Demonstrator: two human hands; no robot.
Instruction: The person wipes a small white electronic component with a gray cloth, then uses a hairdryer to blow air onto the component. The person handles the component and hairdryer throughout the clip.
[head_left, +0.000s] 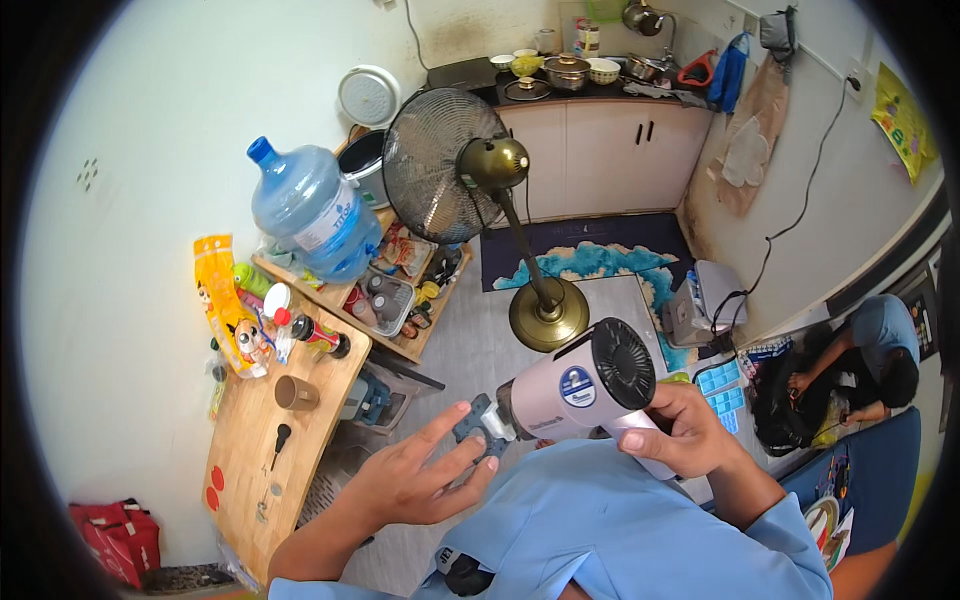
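Note:
A pale pink hair dryer (559, 390) with a black rear grille is held in front of my chest. My right hand (686, 431) grips it by the handle, with the thumb on the near side. Its dark nozzle points left, at a small dark blue-grey plastic piece (472, 429) with a white part (496, 422) on it. My left hand (431, 469) holds that piece with the fingertips on its near face; the thumb is hidden. Nozzle and white part overlap in view, so I cannot tell whether they touch.
A wooden table (322, 390) at left bears a brown mug (295, 393), a sauce bottle (319, 334) and a black-handled tool (281, 441). Ahead stand a pedestal fan (550, 311) and a large water bottle (315, 210). A person (885, 345) crouches at right, near blue trays (721, 386).

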